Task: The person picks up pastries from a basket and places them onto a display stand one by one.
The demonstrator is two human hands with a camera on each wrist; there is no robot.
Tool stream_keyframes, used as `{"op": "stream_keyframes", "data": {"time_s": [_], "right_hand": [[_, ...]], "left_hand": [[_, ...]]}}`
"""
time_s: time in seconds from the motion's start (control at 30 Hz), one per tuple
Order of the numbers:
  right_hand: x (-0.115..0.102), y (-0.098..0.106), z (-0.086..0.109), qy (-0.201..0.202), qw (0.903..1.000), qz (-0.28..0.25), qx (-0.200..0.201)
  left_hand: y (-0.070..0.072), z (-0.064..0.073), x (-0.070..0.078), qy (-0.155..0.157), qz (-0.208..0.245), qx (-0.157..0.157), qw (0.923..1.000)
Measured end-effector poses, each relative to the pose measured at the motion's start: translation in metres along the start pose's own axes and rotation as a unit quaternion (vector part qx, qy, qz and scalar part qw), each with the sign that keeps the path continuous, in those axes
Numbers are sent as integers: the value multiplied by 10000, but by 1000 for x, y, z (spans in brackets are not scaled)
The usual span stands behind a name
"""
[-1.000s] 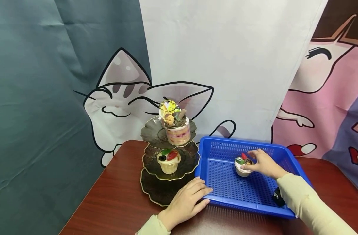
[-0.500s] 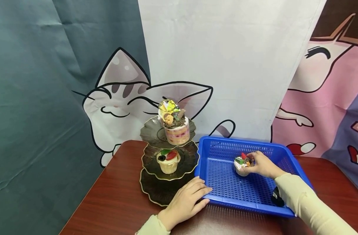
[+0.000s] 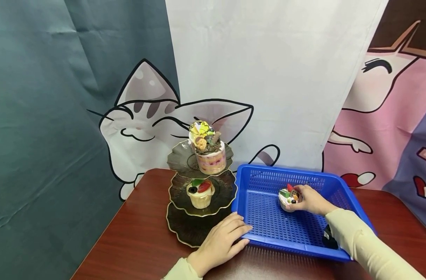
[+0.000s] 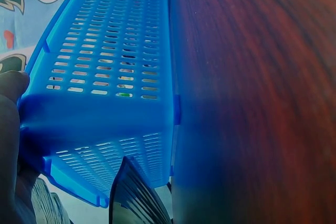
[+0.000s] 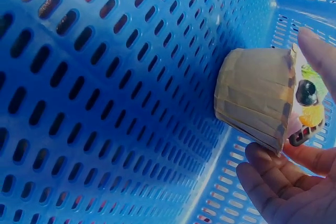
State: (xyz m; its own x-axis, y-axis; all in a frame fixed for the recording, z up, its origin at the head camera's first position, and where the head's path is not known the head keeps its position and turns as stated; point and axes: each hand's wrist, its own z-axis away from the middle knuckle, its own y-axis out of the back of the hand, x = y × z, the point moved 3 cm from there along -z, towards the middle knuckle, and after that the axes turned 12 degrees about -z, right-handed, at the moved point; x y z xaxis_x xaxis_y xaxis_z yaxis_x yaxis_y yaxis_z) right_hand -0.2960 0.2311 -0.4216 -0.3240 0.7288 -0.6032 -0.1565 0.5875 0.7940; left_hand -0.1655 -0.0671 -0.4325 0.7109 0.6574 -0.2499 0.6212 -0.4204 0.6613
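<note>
In the blue plastic basket (image 3: pixel 297 247) stands a cupcake (image 3: pixel 284 201) topped with cream, a strawberry and other fruit. My right hand (image 3: pixel 312 200) holds it by the rim. The right wrist view shows its pale pleated paper cup (image 5: pixel 254 90), with the thumb on one side of the rim and fingers (image 5: pixel 268 174) on the other. My left hand (image 3: pixel 220 242) rests with extended fingers on the basket's near left corner. In the left wrist view, part of that hand (image 4: pixel 11 108) lies along the basket's edge.
Left of the basket, a tiered stand of dark gold-edged plates (image 3: pixel 188 227) carries a fruit-topped cupcake (image 3: pixel 201 194) in the middle. Layered dessert cups (image 3: pixel 212 159) sit on its top tier. A printed cloth (image 3: pixel 269 77) hangs behind the wooden table (image 3: pixel 122 233).
My right fingers have settled around the rim of the cupcake, which has turned slightly, showing more of its toppings toward the front. The left hand has stayed on the basket corner.
</note>
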Motion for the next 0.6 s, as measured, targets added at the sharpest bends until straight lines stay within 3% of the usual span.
{"op": "stream_keyframes", "data": {"time_s": [0.6], "right_hand": [[6,-4,-4,181,9998,49,28]], "left_hand": [[-1,1,0,10,-22,-32,10000]]}}
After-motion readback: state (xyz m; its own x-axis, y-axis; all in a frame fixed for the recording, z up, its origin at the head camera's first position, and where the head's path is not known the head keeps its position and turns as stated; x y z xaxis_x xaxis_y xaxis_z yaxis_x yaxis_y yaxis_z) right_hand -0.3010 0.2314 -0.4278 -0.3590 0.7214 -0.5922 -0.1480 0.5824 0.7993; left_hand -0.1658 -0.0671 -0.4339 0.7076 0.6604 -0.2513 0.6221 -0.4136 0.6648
